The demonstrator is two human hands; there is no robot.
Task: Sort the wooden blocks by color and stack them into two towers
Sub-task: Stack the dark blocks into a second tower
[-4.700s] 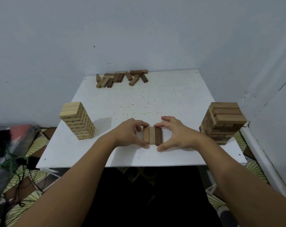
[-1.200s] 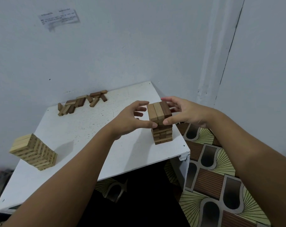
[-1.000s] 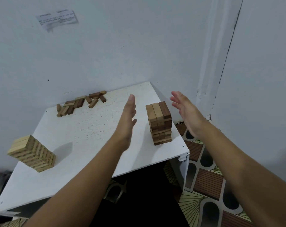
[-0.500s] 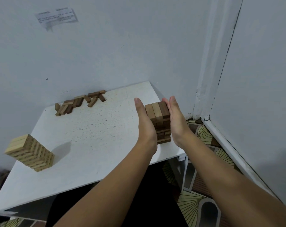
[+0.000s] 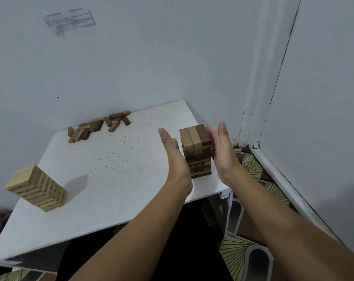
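At the tabletop's near left edge stands the pale tower. Near the right edge, the left hand and right hand, fingers straight, flank the dark tower, holding nothing. Loose blocks lie along the far edge.

I saw a white surface carrying three things: a light-wood tower near its left edge, a dark-wood tower near its right edge, and loose blocks scattered along its far edge.
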